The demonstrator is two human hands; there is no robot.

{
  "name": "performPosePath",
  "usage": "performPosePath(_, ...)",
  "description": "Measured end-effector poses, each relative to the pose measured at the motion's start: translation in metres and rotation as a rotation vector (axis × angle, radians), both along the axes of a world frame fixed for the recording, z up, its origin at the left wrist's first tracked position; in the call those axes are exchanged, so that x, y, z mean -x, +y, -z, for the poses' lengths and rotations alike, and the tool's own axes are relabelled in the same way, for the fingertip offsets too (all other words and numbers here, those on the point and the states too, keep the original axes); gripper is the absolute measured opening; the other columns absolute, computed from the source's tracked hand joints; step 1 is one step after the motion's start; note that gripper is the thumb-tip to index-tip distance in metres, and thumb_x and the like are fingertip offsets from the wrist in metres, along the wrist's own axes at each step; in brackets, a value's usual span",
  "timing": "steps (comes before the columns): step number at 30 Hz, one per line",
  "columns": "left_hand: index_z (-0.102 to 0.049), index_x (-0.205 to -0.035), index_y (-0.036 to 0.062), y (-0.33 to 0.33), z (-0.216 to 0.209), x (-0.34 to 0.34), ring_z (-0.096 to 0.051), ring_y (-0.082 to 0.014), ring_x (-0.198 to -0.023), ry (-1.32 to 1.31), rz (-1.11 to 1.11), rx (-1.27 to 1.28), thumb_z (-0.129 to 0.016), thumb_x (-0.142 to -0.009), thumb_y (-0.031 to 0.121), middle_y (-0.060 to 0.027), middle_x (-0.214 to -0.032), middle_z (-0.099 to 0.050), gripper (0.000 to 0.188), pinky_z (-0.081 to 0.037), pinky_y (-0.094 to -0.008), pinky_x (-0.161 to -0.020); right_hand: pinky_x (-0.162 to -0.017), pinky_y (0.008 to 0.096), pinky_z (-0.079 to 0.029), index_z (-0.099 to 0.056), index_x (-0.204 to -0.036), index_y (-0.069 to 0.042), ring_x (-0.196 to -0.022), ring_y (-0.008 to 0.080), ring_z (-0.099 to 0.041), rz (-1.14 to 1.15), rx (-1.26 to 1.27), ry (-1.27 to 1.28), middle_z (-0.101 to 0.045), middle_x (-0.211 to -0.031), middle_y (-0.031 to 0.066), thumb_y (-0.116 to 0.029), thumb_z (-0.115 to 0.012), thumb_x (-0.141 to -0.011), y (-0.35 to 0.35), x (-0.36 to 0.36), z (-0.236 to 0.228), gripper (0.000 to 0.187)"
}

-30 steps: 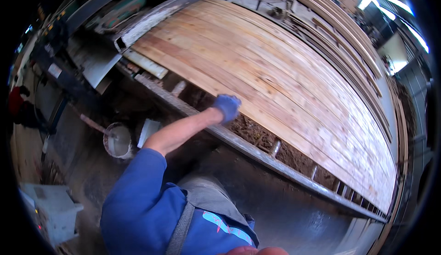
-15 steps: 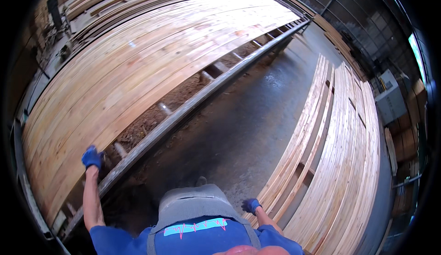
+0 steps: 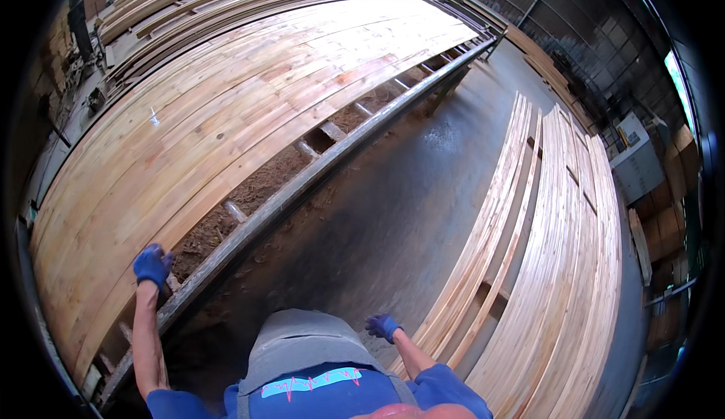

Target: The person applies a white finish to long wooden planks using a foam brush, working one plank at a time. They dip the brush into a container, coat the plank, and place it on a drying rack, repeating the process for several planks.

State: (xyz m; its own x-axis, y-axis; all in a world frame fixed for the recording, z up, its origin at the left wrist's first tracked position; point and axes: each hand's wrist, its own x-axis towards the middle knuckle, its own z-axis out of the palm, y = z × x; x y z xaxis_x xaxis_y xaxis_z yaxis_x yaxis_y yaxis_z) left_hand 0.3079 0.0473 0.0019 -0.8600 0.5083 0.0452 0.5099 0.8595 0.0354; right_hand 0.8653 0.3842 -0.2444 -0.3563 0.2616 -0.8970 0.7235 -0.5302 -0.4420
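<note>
My left hand (image 3: 153,265), in a blue glove, is closed over the near edge of a long wooden board (image 3: 198,209). That board is the outermost of several lying side by side across a long frame. Some of the left fingers are hidden. My right hand (image 3: 384,327), in a darker blue glove, is held out above the floor with its fingers apart. It holds nothing and is beside the left edge of the lower wooden strips (image 3: 453,287).
A metal rail (image 3: 291,196) edges the frame, with rollers (image 3: 235,211) and sawdust (image 3: 202,244) in the gap. Dark floor (image 3: 362,215) runs between frame and strips. A pale cabinet (image 3: 638,163) stands at the right. More timber (image 3: 219,18) lies at the far left.
My right hand has moved left, away from the strips, and its fingers have spread. My left hand remains at the board's edge. The whole view has shifted slightly.
</note>
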Motion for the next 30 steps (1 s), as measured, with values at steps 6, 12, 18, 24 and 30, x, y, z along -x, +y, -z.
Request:
performPosePath(6,-0.059,-0.079,0.0080,0.138,0.032,0.016,-0.062,-0.0346,-0.080,-0.001,0.062,0.025,-0.072,-0.074,0.026,-0.0162,-0.083,-0.064,0.022,-0.049,-0.0444,-0.068,-0.052,0.0273,-0.045,-0.064,-0.098,-0.011,-0.066,0.0166,-0.063,0.066,-0.163,0.161,-0.068,-0.084,0.0071,-0.033,-0.059,-0.089,0.138,0.062,-0.042,0.025)
performPosePath(12,-0.059,-0.084,0.0073,0.151,0.086,0.031,-0.063,-0.0364,-0.079,-0.051,-0.125,0.014,-0.072,-0.072,0.021,-0.0172,-0.085,-0.064,0.023,-0.049,-0.0461,-0.068,-0.056,0.0328,-0.047,-0.064,-0.097,-0.015,-0.068,0.0183,-0.064,-0.018,0.031,-0.070,-0.070,-0.094,0.0053,-0.035,-0.049,-0.093,0.221,-0.005,0.042,0.025)
performPosePath(18,-0.056,-0.080,0.0062,0.163,0.107,0.027,-0.062,-0.0395,-0.076,-0.005,-0.241,-0.008,-0.067,-0.075,0.018,-0.0181,-0.082,-0.064,0.017,-0.048,-0.0481,-0.067,-0.051,0.0364,-0.043,-0.064,-0.099,-0.016,-0.069,0.0196,-0.064,-0.271,0.119,-0.289,-0.070,-0.091,0.0058,-0.035,-0.051,-0.093,0.321,0.001,0.090,0.024)
performPosePath(24,-0.065,-0.103,0.0061,0.181,0.097,0.016,-0.062,-0.0354,-0.097,-0.067,-0.496,0.106,-0.062,-0.081,0.027,-0.0206,-0.108,-0.063,0.031,-0.049,-0.0438,-0.086,-0.052,0.0288,-0.047,-0.066,-0.095,-0.009,-0.065,0.0153,-0.063,-0.232,-0.216,0.100,-0.068,-0.081,0.0057,-0.029,-0.055,-0.091,0.470,0.174,0.008,0.023)
performPosePath(30,-0.067,-0.091,0.0088,0.413,-0.019,-0.042,-0.063,-0.0368,-0.087,-0.257,-0.354,-0.097,-0.057,-0.079,0.061,-0.0195,-0.093,-0.066,0.054,-0.050,-0.0451,-0.073,-0.049,0.0245,-0.042,-0.066,-0.088,-0.007,-0.058,0.0123,-0.059,-0.342,-0.311,0.330,-0.066,-0.073,0.0043,-0.027,-0.059,-0.090,0.542,0.208,-0.089,0.021)
